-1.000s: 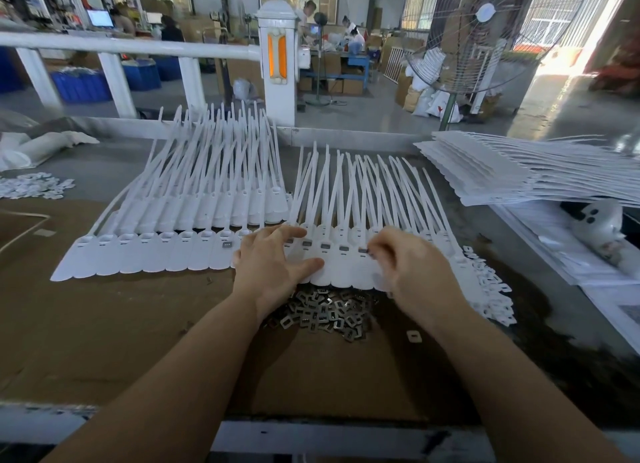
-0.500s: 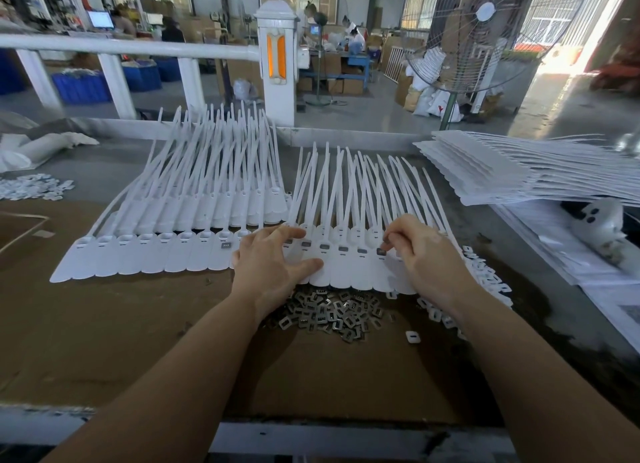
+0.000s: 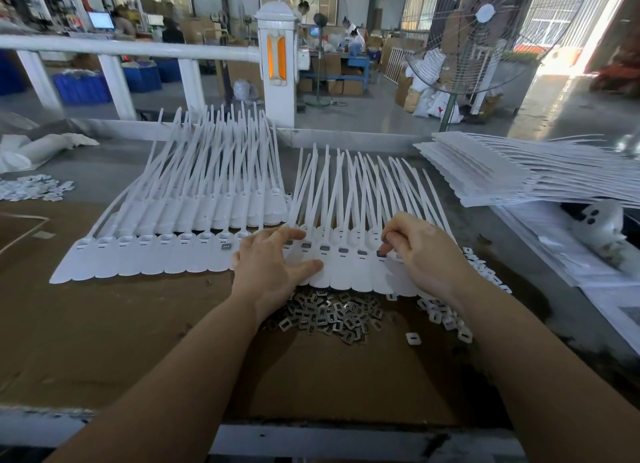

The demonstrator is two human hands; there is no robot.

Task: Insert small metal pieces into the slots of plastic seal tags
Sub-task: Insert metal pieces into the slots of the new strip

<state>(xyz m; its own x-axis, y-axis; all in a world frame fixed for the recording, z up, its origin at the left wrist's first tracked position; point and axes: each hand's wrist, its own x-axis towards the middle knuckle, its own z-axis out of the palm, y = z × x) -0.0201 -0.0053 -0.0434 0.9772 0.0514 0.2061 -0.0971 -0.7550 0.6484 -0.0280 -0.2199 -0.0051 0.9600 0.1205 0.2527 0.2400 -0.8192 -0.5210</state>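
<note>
Two fanned rows of white plastic seal tags lie on the bench: a left row (image 3: 145, 258) and a right row (image 3: 341, 272). Several right-row tags show a grey metal piece in the slot. A heap of small metal pieces (image 3: 329, 315) lies just in front of the right row. My left hand (image 3: 273, 268) rests flat on the tags, fingers spread. My right hand (image 3: 420, 254) has its fingertips curled down onto a metal piece (image 3: 381, 253) at a tag's slot.
Small white plastic caps (image 3: 446, 318) are scattered at the right of the heap. A stack of more tags (image 3: 519, 175) sits at the far right, above papers (image 3: 554, 254). White scraps (image 3: 31, 187) lie at the far left. A railing and a fan stand behind.
My right hand has moved right along the row, from tag to tag, and now presses at a slot further right. My left hand has stayed on the tags.
</note>
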